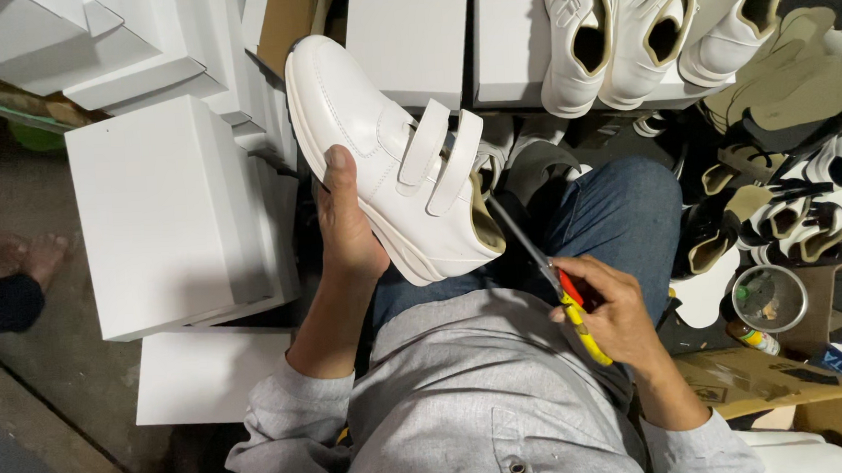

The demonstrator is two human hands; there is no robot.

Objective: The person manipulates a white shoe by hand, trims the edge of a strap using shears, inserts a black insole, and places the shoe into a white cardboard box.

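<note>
While my left hand (347, 233) grips the white strap shoe (388, 157) by its sole above my lap, my right hand (612, 313) clasps scissors (550, 276) aimed at its heel. I judge the shoe light, stiff-soled, soft-collared; hold the sole.

- Shoe (388, 161) sits in the left hand (344, 226), above the lap.
- Boxes (165, 216) stand left of it.
- Three shoes (655, 32) rest on boxes behind.
- Scissors (563, 291) lie in the right hand (617, 313), right of the shoe.
</note>
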